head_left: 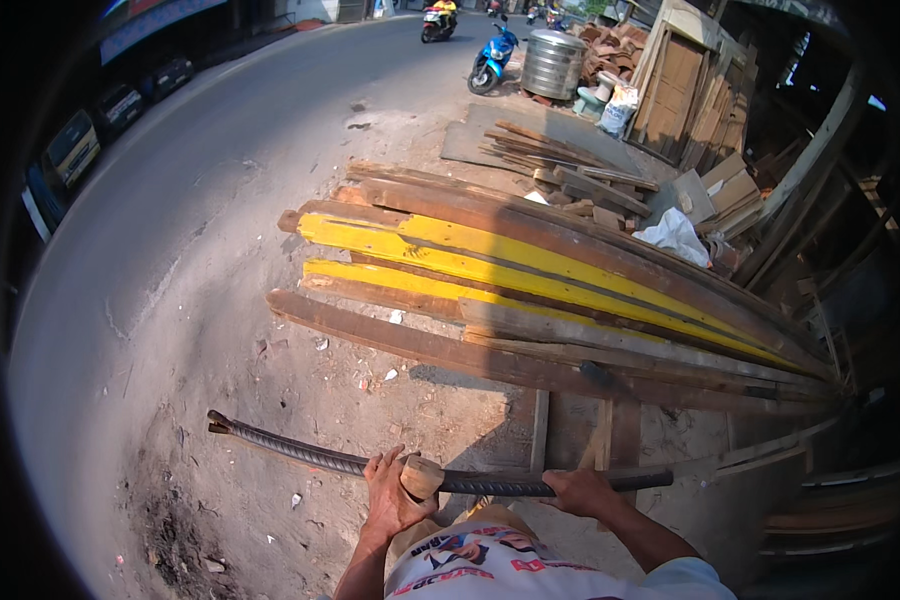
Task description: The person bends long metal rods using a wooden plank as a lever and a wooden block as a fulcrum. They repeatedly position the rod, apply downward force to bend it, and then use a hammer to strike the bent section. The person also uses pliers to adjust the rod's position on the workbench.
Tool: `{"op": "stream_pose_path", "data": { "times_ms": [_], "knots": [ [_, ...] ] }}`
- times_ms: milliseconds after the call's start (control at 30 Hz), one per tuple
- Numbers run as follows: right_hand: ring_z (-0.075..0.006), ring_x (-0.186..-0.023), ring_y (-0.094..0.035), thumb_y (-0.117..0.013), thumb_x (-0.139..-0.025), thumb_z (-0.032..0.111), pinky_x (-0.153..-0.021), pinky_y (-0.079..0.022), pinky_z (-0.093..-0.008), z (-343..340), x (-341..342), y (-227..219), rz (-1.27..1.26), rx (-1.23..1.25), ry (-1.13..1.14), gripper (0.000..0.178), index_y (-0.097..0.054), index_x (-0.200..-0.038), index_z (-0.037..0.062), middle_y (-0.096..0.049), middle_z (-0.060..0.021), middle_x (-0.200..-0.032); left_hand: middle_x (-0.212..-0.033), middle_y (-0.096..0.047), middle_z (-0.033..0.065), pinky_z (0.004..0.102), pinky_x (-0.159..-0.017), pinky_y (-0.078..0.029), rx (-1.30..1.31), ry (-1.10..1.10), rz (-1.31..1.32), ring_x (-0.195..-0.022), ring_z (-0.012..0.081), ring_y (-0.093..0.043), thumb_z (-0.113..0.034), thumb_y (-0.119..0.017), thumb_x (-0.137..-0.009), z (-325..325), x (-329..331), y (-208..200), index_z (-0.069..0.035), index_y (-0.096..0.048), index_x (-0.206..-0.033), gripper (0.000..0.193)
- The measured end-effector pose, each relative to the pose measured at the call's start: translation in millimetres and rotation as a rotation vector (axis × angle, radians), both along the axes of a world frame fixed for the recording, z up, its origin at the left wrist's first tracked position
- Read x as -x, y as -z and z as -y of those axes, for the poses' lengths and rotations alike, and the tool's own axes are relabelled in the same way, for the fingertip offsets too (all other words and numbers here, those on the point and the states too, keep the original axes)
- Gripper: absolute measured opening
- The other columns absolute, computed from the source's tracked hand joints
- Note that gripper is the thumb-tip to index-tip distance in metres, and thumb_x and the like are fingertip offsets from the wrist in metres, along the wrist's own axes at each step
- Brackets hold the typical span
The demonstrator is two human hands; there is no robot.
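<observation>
A ribbed metal bar, forked at its left end, lies crosswise in front of my waist, above the ground. My left hand, fingers bent, grasps a short wooden block against the bar; how firmly each finger bears cannot be told. My right hand is closed around the bar, near its plain right end. My forearms converge from the lower edge, the right one slanting more. Beyond the bar lie long brown timbers and yellow-painted beams; farther off stands a blue motorbike.
</observation>
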State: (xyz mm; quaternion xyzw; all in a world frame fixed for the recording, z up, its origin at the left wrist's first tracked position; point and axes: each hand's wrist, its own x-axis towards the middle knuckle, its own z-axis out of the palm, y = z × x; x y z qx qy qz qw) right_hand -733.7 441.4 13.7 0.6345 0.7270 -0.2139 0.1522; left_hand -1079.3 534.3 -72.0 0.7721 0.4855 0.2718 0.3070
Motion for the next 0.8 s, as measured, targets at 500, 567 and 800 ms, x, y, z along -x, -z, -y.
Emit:
{"op": "stream_pose_path", "data": {
  "times_ms": [500,567,800],
  "knots": [
    [-0.0426,-0.089,-0.072,-0.065,-0.094,0.056,-0.075,-0.057,-0.0558,-18,-30,35,-0.099,0.020,0.003,0.047,-0.059,-0.107,0.0111,-0.073,-0.0181,-0.095,-0.129,-0.061,0.0208,0.0490,-0.113,-0.038,0.189,-0.154,0.216,-0.124,0.0353,-0.055,-0.024,-0.082,-0.067,-9,-23,2,-0.001,-0.049,-0.136,0.081],
    [-0.0425,-0.088,-0.072,-0.065,-0.095,0.054,-0.073,-0.056,-0.0556,-33,-27,29,-0.118,-0.042,-0.023,0.047,-0.056,-0.108,0.0097,-0.073,-0.0183,-0.095,-0.125,-0.064,0.0156,0.0444,-0.103,-0.049,0.194,-0.292,0.628,-0.113,0.0284,-0.061,-0.025,-0.085,-0.071,4,-18,-5,-0.002,-0.050,-0.133,0.075],
    [-0.0476,-0.096,-0.068,-0.071,-0.095,0.037,-0.078,-0.054,-0.0552,-45,39,52,-0.329,-0.128,-0.126,0.048,-0.053,-0.126,0.0054,-0.065,-0.0246,-0.111,-0.121,-0.060,0.0229,0.0422,-0.101,-0.051,0.513,-0.420,0.352,-0.116,0.0323,-0.062,-0.036,-0.086,-0.079,102,-13,-28,0.002,-0.036,-0.136,0.084]
  ]
}}
